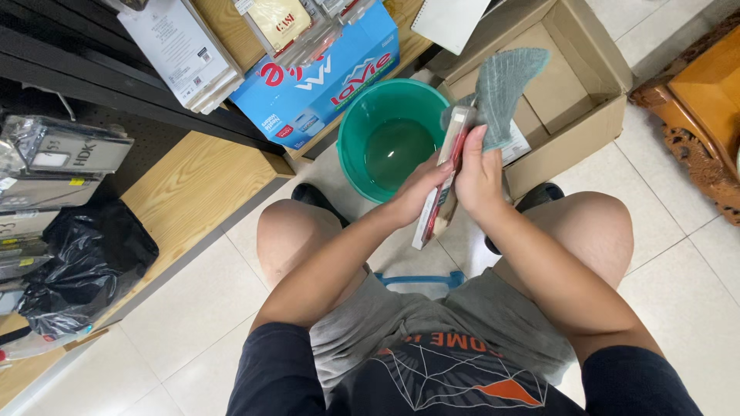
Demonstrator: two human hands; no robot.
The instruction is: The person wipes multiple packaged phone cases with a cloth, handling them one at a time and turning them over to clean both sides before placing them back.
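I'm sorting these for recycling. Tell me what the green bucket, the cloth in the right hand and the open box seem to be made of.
Green bucket: likely plastic, with smooth, glossy, evenly coloured walls; it holds water.
Cloth in the right hand: probably microfibre or terry, grey-green, matte and fuzzy, drooping softly.
Open box: corrugated cardboard, plain brown and matte, with folded flaps.

I see a dark navy short-sleeved T-shirt [432,381] with an orange and white geometric line print on the chest, grey shorts [432,320] bunched at the thighs, black shoes [312,196], bare forearms and bare knees.
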